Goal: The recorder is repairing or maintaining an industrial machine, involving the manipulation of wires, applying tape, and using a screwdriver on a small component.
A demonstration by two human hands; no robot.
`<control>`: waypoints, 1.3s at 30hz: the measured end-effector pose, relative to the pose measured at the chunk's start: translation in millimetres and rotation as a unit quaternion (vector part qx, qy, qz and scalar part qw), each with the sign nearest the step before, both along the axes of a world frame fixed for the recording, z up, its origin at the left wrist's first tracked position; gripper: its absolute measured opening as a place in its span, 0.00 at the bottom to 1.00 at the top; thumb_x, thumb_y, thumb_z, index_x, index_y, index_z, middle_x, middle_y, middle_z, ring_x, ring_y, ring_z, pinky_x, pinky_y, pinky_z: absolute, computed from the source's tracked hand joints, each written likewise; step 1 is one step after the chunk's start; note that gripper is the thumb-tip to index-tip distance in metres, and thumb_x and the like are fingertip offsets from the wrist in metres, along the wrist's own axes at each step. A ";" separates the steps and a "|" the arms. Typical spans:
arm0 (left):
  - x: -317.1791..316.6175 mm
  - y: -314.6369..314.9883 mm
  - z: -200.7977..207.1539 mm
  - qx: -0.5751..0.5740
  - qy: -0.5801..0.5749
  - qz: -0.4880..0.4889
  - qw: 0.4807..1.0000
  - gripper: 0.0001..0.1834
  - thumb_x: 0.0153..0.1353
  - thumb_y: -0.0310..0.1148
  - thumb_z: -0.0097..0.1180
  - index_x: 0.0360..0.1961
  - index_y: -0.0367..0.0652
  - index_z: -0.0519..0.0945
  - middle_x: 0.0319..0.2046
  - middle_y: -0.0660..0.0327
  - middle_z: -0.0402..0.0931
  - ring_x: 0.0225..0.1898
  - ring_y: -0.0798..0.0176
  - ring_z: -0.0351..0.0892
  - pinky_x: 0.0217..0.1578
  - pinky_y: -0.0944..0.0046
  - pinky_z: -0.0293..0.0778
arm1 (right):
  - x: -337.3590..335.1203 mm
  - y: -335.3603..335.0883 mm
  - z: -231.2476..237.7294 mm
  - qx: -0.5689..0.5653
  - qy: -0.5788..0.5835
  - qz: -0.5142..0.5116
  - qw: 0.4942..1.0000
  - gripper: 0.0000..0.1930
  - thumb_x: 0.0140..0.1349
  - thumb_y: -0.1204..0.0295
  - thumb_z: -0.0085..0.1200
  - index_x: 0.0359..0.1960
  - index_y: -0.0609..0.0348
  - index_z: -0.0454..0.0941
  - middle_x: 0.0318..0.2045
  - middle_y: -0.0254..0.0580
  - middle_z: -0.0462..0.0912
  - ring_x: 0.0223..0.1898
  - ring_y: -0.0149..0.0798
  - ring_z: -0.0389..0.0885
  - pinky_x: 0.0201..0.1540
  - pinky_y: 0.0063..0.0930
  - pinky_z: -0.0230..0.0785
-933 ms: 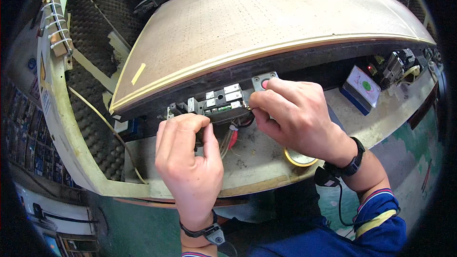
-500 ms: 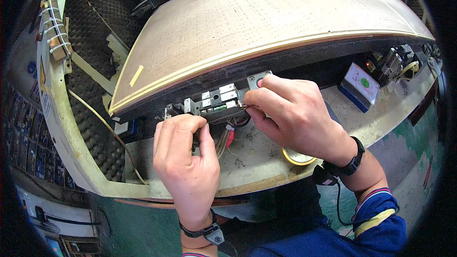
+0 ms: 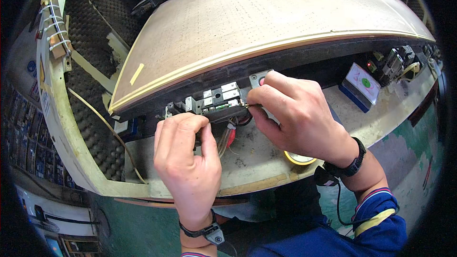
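Note:
A narrow black electronic module (image 3: 221, 106) with pale rectangular blocks and a strip of green circuit board sits in front of the dark side of a raised board. My left hand (image 3: 186, 154) is at its left front, thumb and forefinger pinched together; what lies between them is hidden. At the module's right end, my right hand (image 3: 300, 114) has its thumb and forefinger closed at the edge, their contents too small to name. Below the module, between my hands, hangs a bundle of wires (image 3: 223, 143) with a red-wrapped part (image 3: 231, 137).
Behind lies a large perforated board (image 3: 266, 24) edged with pale tape. A grey plate with a pink-red round button (image 3: 261, 81) is partly behind my right hand. On the ledge are a yellow-rimmed roll (image 3: 300, 158), a blue-sided box (image 3: 360, 87) and further right, electrical parts (image 3: 392, 63).
Both hands keep nearly the same pose. My right hand has shifted slightly to the right, while the module and my left hand look almost unmoved.

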State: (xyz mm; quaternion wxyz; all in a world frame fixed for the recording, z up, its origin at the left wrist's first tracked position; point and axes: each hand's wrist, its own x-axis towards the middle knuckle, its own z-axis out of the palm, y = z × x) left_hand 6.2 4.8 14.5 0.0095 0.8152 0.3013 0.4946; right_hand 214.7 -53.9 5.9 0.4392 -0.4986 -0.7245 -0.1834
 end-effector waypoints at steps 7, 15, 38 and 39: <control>-1.1 0.7 -1.5 -0.002 -0.001 -0.006 1.000 0.13 0.55 0.12 0.70 0.39 0.36 0.85 0.38 0.52 0.85 0.41 0.46 0.84 0.45 0.50 0.79 | -1.6 1.9 -1.7 0.002 -0.007 -0.012 1.000 0.11 0.57 0.77 0.70 0.36 0.57 0.78 0.31 0.42 0.77 0.28 0.48 0.83 0.30 0.41 0.77; -0.5 0.3 -0.5 0.007 0.002 0.001 1.000 0.10 0.58 0.12 0.68 0.38 0.34 0.84 0.37 0.53 0.84 0.40 0.52 0.85 0.47 0.58 0.79 | 0.0 5.5 -4.7 0.042 -0.032 -0.008 0.999 0.11 0.58 0.74 0.69 0.32 0.55 0.75 0.30 0.41 0.74 0.27 0.46 0.82 0.29 0.41 0.77; -3.1 4.1 -4.4 0.009 -0.008 -0.011 1.000 0.12 0.54 0.13 0.71 0.38 0.38 0.86 0.38 0.54 0.83 0.40 0.47 0.82 0.43 0.51 0.78 | 47.1 -45.2 79.6 -0.291 0.064 0.149 0.943 0.15 0.70 0.87 0.55 0.55 0.67 0.84 0.43 0.47 0.89 0.43 0.39 0.90 0.48 0.34 0.84; -1.6 3.6 -4.0 0.009 -0.008 -0.012 1.000 0.12 0.54 0.14 0.72 0.38 0.38 0.86 0.38 0.54 0.83 0.40 0.47 0.82 0.43 0.51 0.78 | 43.4 -48.1 84.2 -0.305 0.088 0.138 0.938 0.14 0.71 0.88 0.55 0.55 0.67 0.84 0.45 0.47 0.89 0.45 0.39 0.91 0.49 0.33 0.85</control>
